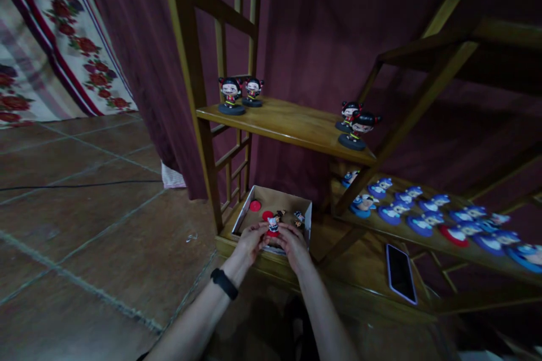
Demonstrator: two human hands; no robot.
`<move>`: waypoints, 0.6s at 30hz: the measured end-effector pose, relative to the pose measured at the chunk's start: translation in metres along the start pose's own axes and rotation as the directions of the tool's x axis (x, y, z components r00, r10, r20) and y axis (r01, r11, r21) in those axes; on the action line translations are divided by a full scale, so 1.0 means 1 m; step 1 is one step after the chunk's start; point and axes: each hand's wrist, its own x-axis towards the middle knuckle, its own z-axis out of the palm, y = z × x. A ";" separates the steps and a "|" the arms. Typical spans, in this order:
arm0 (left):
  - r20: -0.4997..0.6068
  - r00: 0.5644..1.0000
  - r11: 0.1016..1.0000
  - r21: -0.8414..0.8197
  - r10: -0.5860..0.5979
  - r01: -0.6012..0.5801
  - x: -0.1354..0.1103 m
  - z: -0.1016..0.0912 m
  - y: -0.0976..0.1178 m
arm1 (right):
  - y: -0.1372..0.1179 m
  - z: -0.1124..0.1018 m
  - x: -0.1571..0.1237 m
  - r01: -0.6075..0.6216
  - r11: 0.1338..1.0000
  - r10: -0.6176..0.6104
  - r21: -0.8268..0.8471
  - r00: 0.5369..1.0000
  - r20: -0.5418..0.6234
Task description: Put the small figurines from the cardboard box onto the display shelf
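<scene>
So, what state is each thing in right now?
Small figurine with round red base: upright, held by left hand and right hand.
Rectangular cardboard box: open, pieces inside.
Black phone with purplish edge: face up, screen dark.
Black-haired figurines on dark round bases: standing.
Blue-and-white figurines on round bases: standing in rows.
Black wristband: worn.

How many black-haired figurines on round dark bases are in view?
4, on the wooden shelf: front left figurine, rear left figurine, front right figurine, rear right figurine.
</scene>
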 end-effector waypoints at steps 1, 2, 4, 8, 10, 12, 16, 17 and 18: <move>-0.013 1.000 1.000 0.018 0.019 -0.019 0.000 0.000 0.000 | 0.000 0.000 0.000 0.006 1.000 -0.006 -0.005 1.000 0.009; -0.021 0.999 0.999 0.038 0.040 -0.039 -0.001 0.000 0.000 | 0.001 0.001 0.001 0.011 1.000 -0.011 -0.015 1.000 0.018; -0.004 0.997 0.995 0.068 0.077 -0.076 0.000 -0.001 0.000 | 0.004 0.001 0.004 0.023 0.999 -0.022 -0.041 1.000 0.022; 0.043 0.994 0.985 0.136 0.102 -0.107 0.004 -0.004 0.003 | 0.012 0.001 0.013 0.054 0.997 -0.053 -0.057 0.998 0.016; 0.046 0.992 0.973 0.191 0.120 -0.127 0.005 -0.005 0.006 | 0.015 0.001 0.016 0.071 0.996 -0.070 -0.058 0.997 0.010; 0.053 0.988 0.964 0.217 0.145 -0.153 0.003 -0.006 0.008 | 0.017 0.002 0.016 0.087 0.994 -0.087 -0.070 0.996 0.007; 0.031 0.993 0.964 0.240 0.113 -0.118 -0.002 -0.008 0.010 | 0.017 0.002 0.010 0.100 0.989 -0.099 -0.113 0.995 0.014; 0.021 0.995 0.966 0.237 0.098 -0.100 -0.003 -0.008 0.009 | 0.017 0.001 0.009 0.094 0.987 -0.094 -0.133 0.996 0.010; 0.013 0.996 0.970 0.230 0.084 -0.084 -0.003 -0.009 0.008 | 0.017 0.000 0.008 0.087 0.984 -0.088 -0.153 0.996 0.002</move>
